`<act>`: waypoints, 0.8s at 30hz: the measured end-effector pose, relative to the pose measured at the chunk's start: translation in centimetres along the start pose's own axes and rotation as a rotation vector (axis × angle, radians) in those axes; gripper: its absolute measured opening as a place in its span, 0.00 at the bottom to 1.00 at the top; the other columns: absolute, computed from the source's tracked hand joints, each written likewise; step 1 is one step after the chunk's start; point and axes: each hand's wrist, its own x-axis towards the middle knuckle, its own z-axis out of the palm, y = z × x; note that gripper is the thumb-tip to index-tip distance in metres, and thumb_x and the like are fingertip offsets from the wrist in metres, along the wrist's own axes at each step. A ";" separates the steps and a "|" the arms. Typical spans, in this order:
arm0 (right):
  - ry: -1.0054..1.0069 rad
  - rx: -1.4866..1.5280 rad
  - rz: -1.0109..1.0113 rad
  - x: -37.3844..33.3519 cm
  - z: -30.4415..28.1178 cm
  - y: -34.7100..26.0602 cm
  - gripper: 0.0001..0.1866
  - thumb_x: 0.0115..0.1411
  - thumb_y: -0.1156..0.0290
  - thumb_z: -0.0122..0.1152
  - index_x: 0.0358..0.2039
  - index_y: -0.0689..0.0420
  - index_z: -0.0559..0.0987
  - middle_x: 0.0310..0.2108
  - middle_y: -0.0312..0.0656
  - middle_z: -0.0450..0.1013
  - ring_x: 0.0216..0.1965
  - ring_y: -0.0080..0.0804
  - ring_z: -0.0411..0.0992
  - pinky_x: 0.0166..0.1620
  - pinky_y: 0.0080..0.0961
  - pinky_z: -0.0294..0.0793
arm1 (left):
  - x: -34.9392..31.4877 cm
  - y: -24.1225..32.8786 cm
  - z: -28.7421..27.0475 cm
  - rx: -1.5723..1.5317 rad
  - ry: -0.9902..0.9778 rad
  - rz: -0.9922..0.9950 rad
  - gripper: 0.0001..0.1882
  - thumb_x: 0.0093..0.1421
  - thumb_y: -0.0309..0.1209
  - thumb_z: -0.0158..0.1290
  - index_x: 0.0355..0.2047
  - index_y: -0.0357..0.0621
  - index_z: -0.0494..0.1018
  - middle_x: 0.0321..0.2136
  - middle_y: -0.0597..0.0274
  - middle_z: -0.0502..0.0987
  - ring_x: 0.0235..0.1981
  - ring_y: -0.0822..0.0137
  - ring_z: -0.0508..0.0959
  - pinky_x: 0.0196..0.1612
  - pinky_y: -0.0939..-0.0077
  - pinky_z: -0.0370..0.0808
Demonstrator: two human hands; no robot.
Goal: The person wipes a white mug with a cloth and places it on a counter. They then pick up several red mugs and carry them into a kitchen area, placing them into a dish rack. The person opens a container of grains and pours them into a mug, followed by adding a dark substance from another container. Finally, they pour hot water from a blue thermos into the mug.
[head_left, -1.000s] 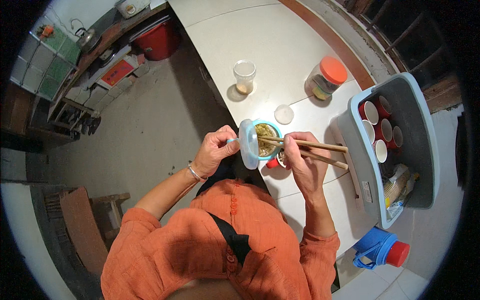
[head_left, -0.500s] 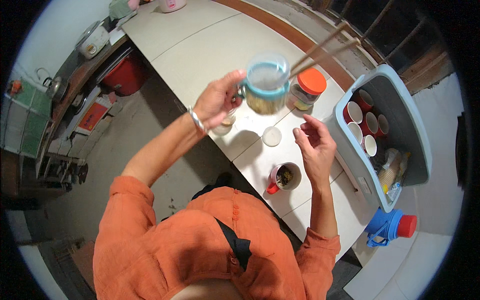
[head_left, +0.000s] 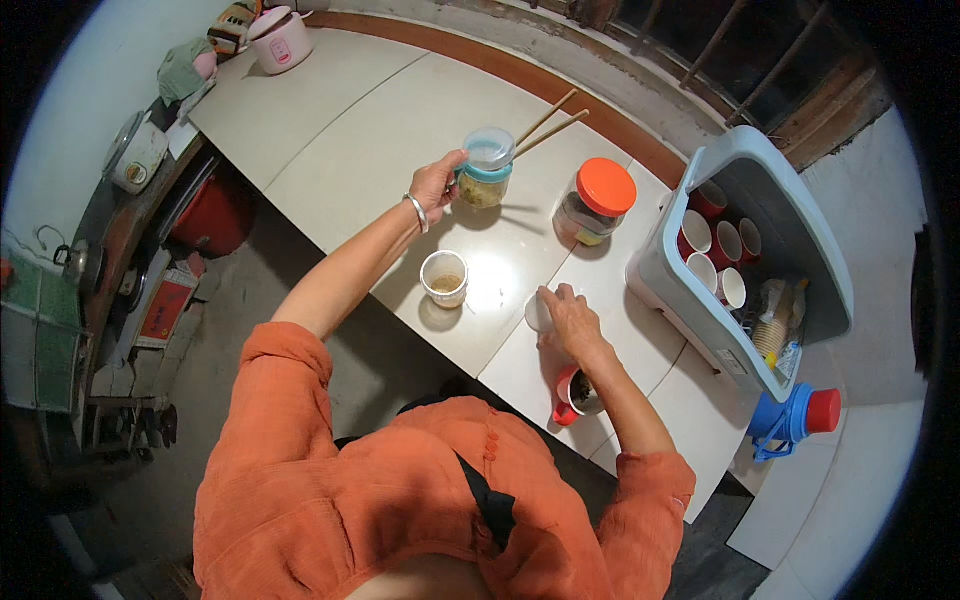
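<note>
My left hand (head_left: 436, 188) is closed around the side of a glass jar (head_left: 484, 190) with a teal rim. Yellowish-green dry bits lie in the jar, and its clear lid (head_left: 489, 148) stands raised. Two wooden chopsticks (head_left: 548, 125) jut out beside the lid. My right hand (head_left: 574, 322) reaches down to a small white round lid (head_left: 538, 313) on the table, its fingers pinching the edge. Close to my right wrist stands a red-handled mug (head_left: 568, 398) with dark dry bits inside, partly hidden by the forearm. A clear cup (head_left: 444, 280) with some pale brownish contents stands between my hands.
An orange-lidded jar (head_left: 600, 200) stands beyond my right hand. On the right, a grey-blue bin (head_left: 668, 300) holds several red cups and packets. A blue flask (head_left: 785, 418) stands beside it. A pink rice cooker (head_left: 280, 42) sits at the table's far left.
My left hand has lowered the jar away from me, toward the tabletop. My right hand, open in the air before, has come down onto the white lid. The view has shifted slightly.
</note>
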 end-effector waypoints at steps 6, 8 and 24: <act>0.044 0.024 0.030 -0.4 0.3 -0.6 0.38 0.37 0.74 0.72 0.51 0.53 0.65 0.42 0.51 0.66 0.41 0.51 0.71 0.37 0.41 0.77 | 3.0 -2.2 0.6 -0.057 -0.044 -0.034 0.16 0.48 0.44 0.63 0.19 0.53 0.67 0.15 0.75 0.62 0.14 0.81 0.62 0.17 0.86 0.62; 0.071 0.019 0.034 -0.3 0.6 -0.7 0.39 0.37 0.74 0.72 0.51 0.54 0.64 0.42 0.51 0.66 0.40 0.51 0.71 0.37 0.41 0.77 | 3.5 -2.7 1.1 -0.069 -0.045 -0.053 0.16 0.48 0.43 0.63 0.19 0.52 0.68 0.15 0.75 0.63 0.15 0.81 0.62 0.18 0.88 0.62; 0.143 0.046 0.004 0.4 0.0 -1.1 0.33 0.40 0.72 0.71 0.48 0.61 0.68 0.39 0.51 0.66 0.40 0.48 0.70 0.37 0.38 0.77 | 4.4 -4.2 1.3 0.152 -0.050 0.113 0.19 0.49 0.45 0.63 0.18 0.51 0.66 0.15 0.74 0.64 0.15 0.78 0.63 0.18 0.82 0.66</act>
